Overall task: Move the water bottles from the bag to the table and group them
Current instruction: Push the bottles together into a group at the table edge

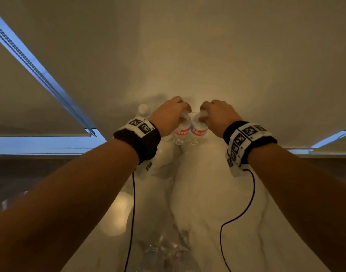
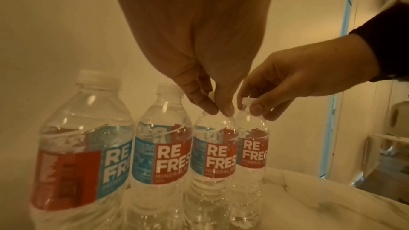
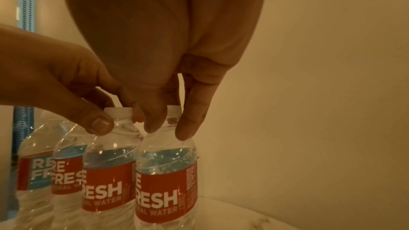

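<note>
Indoors, bottles [image 2: 155, 146] stand on a marble table [image 2: 309, 198] beside a wall [image 1: 187, 46].

Four clear plastic water bottles stand upright in a row on the white marbled table [image 2: 309, 198], close to the wall behind it. The left hand [image 1: 169, 114] pinches the neck of the third bottle [image 2: 213, 155] from above; the right hand [image 1: 217, 114] pinches the neck of the fourth bottle [image 2: 252, 149], which touches the third bottle's right side. To their left stand the second bottle [image 2: 161, 155] and first bottle [image 2: 81, 163]; whether those two touch is unclear.
</note>
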